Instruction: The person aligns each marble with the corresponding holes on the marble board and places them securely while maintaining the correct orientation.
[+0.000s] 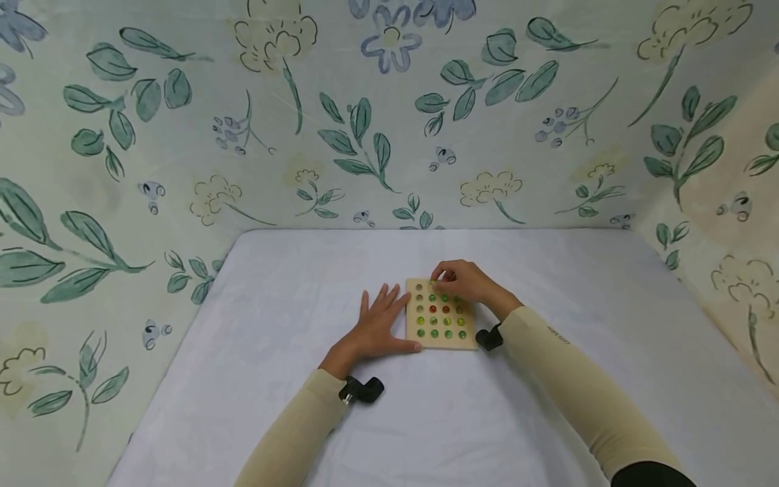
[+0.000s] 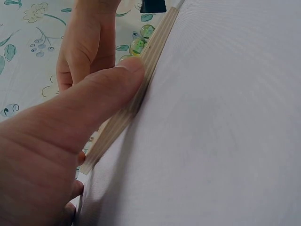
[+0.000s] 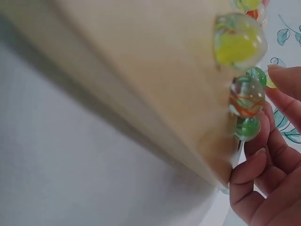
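Note:
A flat wooden board (image 1: 443,341) lies on the white cloth, holding rows of glass marbles in round hollows. Green marbles (image 1: 435,333) fill its front row, yellowish ones (image 1: 434,321) lie behind, and two red marbles (image 1: 446,309) sit further back. My left hand (image 1: 380,330) is spread at the board's left side, fingers straight, its thumb (image 2: 127,73) against the front edge. Over the back of the board, my right hand (image 1: 465,281) pinches a yellow marble (image 3: 270,83) between thumb and finger; the fingers partly hide it. Lower fingers of that hand are curled near the board's edge.
White cloth (image 1: 274,291) covers the table around the board. A floral curtain (image 1: 365,155) rises behind the table and along both sides. Black wrist cameras (image 1: 363,389) are strapped to both wrists, the right one close beside the board's right edge.

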Demonstrator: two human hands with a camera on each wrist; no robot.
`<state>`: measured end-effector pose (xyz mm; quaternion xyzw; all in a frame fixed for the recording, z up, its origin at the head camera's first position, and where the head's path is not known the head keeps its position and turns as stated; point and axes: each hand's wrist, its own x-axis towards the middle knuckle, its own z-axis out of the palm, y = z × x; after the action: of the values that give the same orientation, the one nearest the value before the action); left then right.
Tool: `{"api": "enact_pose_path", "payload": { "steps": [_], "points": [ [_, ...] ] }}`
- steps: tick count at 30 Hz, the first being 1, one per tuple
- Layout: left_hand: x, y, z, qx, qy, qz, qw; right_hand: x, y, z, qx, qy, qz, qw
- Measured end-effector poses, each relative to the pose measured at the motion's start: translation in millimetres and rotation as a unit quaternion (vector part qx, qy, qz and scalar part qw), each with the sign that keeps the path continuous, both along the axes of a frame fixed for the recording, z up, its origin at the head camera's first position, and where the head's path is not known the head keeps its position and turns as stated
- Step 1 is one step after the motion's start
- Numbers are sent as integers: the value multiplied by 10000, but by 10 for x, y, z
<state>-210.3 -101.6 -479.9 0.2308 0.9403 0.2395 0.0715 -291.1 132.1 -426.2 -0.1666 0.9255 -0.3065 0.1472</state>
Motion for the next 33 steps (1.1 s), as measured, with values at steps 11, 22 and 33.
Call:
{"api": "enact_pose_path", "payload": {
  "steps": [11, 22, 33],
  "points": [
    [1, 4, 6, -26, 1, 2, 10000, -8, -5, 3, 105, 34, -72, 9999],
    [-7, -2, -15, -47, 21, 3, 10000, -9, -13, -9, 158, -41, 25, 9999],
    [3, 1, 8, -21, -18, -9, 10000, -14, -4, -8, 188, -118, 27, 9997]
  ]
}}
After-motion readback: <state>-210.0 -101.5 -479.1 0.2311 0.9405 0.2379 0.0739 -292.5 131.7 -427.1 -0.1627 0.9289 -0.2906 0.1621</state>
